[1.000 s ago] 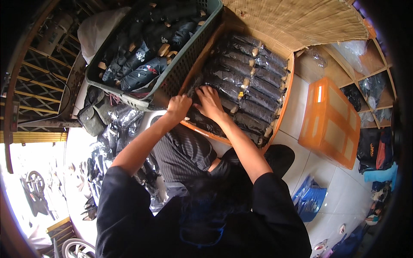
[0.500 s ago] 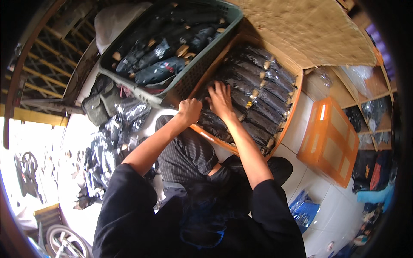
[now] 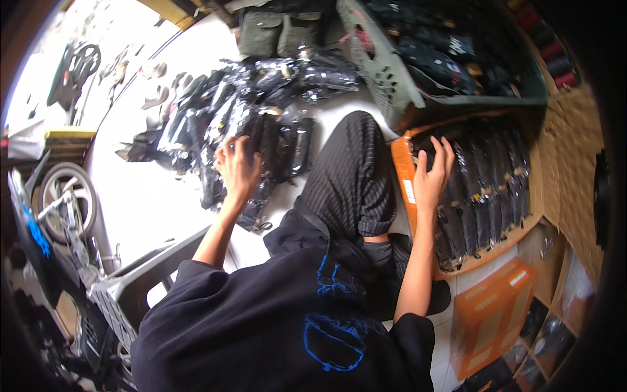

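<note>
My left hand [image 3: 238, 173] is over a loose pile of long dark packets in clear, shiny plastic [image 3: 209, 130] on the white floor. Its fingers are bent and apart; nothing shows between them, though the fingertips may touch the packets. My right hand [image 3: 432, 176], fingers spread and empty, hovers over the near left edge of an open cardboard box [image 3: 406, 189]. Inside it, similar dark packets [image 3: 477, 196] lie side by side in two rows, with small light-brown ends visible on some. The plastic hides exactly what the packets are.
Behind the box stands a green plastic basket [image 3: 392, 85] of dark packets. A taped orange-brown carton [image 3: 493, 317] lies at the right, near shelves [image 3: 548, 326]. Grey pouches [image 3: 281, 32] rest behind the pile. A grey crate [image 3: 124, 297] and a small-wheeled bike [image 3: 68, 202] are at left.
My view has swung left. The left hand has left the box edge and gone to the floor pile. My right hand has lifted off the packets in the box to its near left edge.
</note>
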`<state>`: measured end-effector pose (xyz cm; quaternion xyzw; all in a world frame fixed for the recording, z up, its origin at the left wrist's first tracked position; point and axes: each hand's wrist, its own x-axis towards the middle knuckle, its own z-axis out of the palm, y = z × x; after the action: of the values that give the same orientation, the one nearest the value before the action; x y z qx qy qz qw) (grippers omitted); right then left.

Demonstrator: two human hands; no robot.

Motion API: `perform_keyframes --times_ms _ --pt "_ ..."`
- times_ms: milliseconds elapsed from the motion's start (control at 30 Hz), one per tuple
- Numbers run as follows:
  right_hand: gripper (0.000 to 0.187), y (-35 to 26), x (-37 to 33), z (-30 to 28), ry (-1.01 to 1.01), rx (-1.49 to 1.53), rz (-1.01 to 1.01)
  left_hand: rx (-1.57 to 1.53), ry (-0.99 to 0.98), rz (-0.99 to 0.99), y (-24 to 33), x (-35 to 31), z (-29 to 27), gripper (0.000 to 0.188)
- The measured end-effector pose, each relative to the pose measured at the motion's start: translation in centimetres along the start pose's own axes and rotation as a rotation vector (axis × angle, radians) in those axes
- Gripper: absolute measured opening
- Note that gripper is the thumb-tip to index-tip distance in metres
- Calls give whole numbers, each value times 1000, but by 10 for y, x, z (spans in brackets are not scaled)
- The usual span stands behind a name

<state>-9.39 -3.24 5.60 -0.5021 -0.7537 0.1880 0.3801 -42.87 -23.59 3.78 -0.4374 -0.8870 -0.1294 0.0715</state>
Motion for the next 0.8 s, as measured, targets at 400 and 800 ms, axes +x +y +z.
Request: perform_keyframes --times_ms 400,800 --pt "33 -63 -32 19 -83 80 -81 116 -99 -175 -52 29 32 80" --pt "29 -96 -88 38 -388 693 237 -706 -321 -229 9 19 -33 38"
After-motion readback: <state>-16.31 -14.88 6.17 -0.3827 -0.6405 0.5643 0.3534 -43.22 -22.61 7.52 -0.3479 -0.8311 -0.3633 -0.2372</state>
